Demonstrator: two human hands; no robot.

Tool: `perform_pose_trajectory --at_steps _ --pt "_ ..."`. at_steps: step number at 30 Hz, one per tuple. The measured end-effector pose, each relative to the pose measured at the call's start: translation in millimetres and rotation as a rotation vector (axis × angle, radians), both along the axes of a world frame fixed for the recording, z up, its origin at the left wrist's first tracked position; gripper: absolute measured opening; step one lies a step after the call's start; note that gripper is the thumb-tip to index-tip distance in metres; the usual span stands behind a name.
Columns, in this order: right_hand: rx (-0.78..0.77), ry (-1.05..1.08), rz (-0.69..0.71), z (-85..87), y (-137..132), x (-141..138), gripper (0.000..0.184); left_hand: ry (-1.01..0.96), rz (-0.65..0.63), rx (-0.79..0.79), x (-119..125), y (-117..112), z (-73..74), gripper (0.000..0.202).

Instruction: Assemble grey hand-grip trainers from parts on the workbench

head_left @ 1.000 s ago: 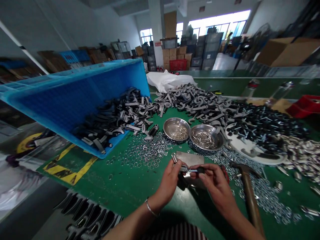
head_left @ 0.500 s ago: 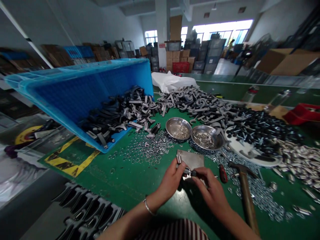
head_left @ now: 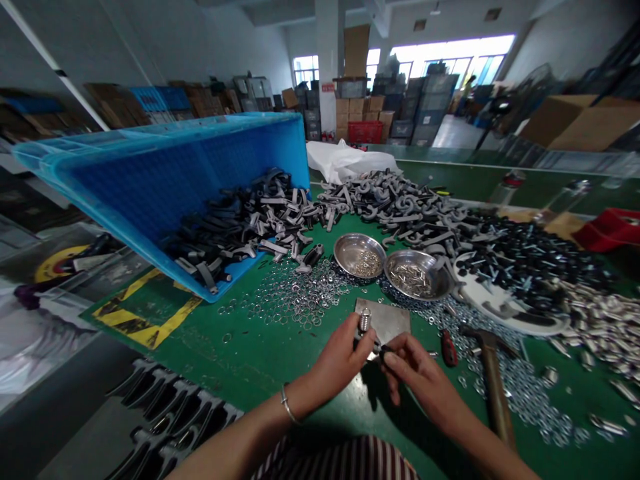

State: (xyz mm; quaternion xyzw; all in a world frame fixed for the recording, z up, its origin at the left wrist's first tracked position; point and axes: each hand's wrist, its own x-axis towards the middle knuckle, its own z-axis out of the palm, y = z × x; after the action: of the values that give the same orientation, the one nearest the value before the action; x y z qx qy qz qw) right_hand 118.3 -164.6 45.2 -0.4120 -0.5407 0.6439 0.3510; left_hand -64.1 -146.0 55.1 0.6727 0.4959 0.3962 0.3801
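Note:
My left hand (head_left: pixel 343 353) is closed round a small metal fitting, with a coiled metal spring (head_left: pixel 365 323) standing up above its thumb and forefinger. The fingertips of my right hand (head_left: pixel 417 370) pinch a small black knob-like part (head_left: pixel 385 353) at the fitting's right end. Most of the fitting is hidden by my fingers. Just beyond both hands a flat steel plate (head_left: pixel 393 320) lies on the green table (head_left: pixel 250 373). To the right of my right hand are a red-handled tool (head_left: pixel 449 348) and a hammer (head_left: pixel 493 387).
A tilted blue crate (head_left: pixel 150 163) spills grey and black handles at the left. Two metal bowls (head_left: pixel 345 248) of small parts stand ahead. Loose rings (head_left: pixel 295 293), nuts, black-headed bolts (head_left: pixel 535 260) and metal sleeves (head_left: pixel 607 313) are heaped around. Finished-looking handles (head_left: pixel 170 413) lie lower left.
The spring has turned more upright as my left hand rolled slightly. My right fingers have curled closer round the black part, and the view has shifted a little.

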Motion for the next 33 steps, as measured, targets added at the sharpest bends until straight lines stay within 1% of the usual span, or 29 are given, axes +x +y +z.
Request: perform_pose_trajectory --at_steps 2,3,4,5,6,9,10,11,14,15,16,17,18,19,20,21,22,25,26,27,28,29,31,32,33 --pt "0.368 -0.186 -0.070 -0.3 2.3 2.4 0.019 -0.063 0.006 -0.038 -1.4 -2.2 7.1 0.018" --pt "0.499 -0.233 -0.096 -0.7 2.9 2.2 0.019 -0.086 0.001 -0.049 -2.3 -3.4 10.8 0.019" --pt "0.563 -0.246 -0.114 -0.8 3.2 0.8 0.019 -0.094 -0.009 -0.052 -3.4 -4.3 14.0 0.020" --pt "0.546 -0.225 -0.112 -0.7 3.0 -1.6 0.019 -0.087 -0.016 -0.041 -4.6 -4.7 16.0 0.019" --pt "0.456 -0.173 -0.099 -0.3 2.6 -4.9 0.020 -0.064 -0.021 -0.019 -6.0 -4.5 16.6 0.018" --pt "-0.023 0.062 0.007 2.0 0.6 -16.0 0.030 0.037 -0.029 0.053 -10.9 -0.9 9.2 0.015" --pt "-0.128 0.103 0.044 2.7 -0.2 -18.8 0.033 0.058 -0.027 0.059 -12.6 0.5 5.1 0.015" --pt "-0.165 0.098 0.061 3.1 -1.0 -20.8 0.034 0.069 -0.021 0.056 -14.2 1.6 1.2 0.015" --pt "-0.057 -0.050 0.012 0.8 -4.4 -23.2 0.036 0.062 -0.030 0.031 -18.7 1.0 -4.2 0.018" --pt "-0.070 -0.049 0.013 -1.4 -5.7 -23.5 0.038 0.056 -0.059 0.034 -20.1 -0.1 -3.5 0.018" --pt "-0.144 -0.002 0.052 -4.3 -6.9 -23.7 0.042 0.049 -0.103 0.043 -21.6 -1.4 -2.2 0.019" --pt "-0.264 0.074 0.131 -7.6 -7.6 -23.8 0.048 0.044 -0.151 0.051 -23.1 -2.4 -0.9 0.020" --pt "-0.392 0.145 0.233 -11.2 -7.8 -23.5 0.054 0.042 -0.196 0.053 -24.5 -3.1 -0.3 0.020" --pt "-0.488 0.177 0.329 -14.5 -7.1 -22.8 0.060 0.041 -0.219 0.045 -25.9 -3.4 -0.9 0.021" --pt "-0.518 0.151 0.395 -17.2 -5.8 -21.5 0.065 0.035 -0.215 0.025 -27.0 -3.3 -2.9 0.021" --pt "-0.456 0.066 0.407 -19.1 -3.9 -19.8 0.068 0.024 -0.192 -0.002 -27.9 -2.8 -6.5 0.022" --pt "-0.316 -0.067 0.371 -19.8 -1.9 -17.8 0.068 0.006 -0.153 -0.031 -28.6 -2.2 -11.2 0.023" --pt "0.268 -0.510 0.097 -17.0 2.3 -13.7 0.054 -0.065 -0.057 -0.087 -29.4 -1.8 -26.4 0.025" --pt "0.401 -0.592 0.022 -15.6 2.2 -14.0 0.051 -0.079 -0.041 -0.094 -29.4 -2.7 -29.6 0.026" --pt "0.449 -0.616 -0.006 -14.4 1.3 -15.2 0.049 -0.088 -0.031 -0.095 -29.4 -4.0 -31.1 0.026" --pt "0.405 -0.583 0.010 -14.0 -0.3 -16.9 0.049 -0.094 -0.024 -0.093 -29.5 -5.7 -31.0 0.026" --pt "0.283 -0.502 0.080 -14.2 -2.2 -18.8 0.052 -0.093 -0.031 -0.088 -29.8 -7.5 -29.3 0.026" --pt "-0.072 -0.299 0.290 -16.1 -5.4 -21.7 0.067 -0.057 -0.076 -0.067 -30.5 -10.3 -24.0 0.024" --pt "-0.202 -0.228 0.368 -17.2 -6.1 -22.3 0.073 -0.023 -0.108 -0.058 -30.6 -10.9 -21.5 0.023" --pt "-0.244 -0.203 0.393 -18.0 -6.1 -22.2 0.074 0.014 -0.126 -0.053 -30.4 -10.9 -19.9 0.022"
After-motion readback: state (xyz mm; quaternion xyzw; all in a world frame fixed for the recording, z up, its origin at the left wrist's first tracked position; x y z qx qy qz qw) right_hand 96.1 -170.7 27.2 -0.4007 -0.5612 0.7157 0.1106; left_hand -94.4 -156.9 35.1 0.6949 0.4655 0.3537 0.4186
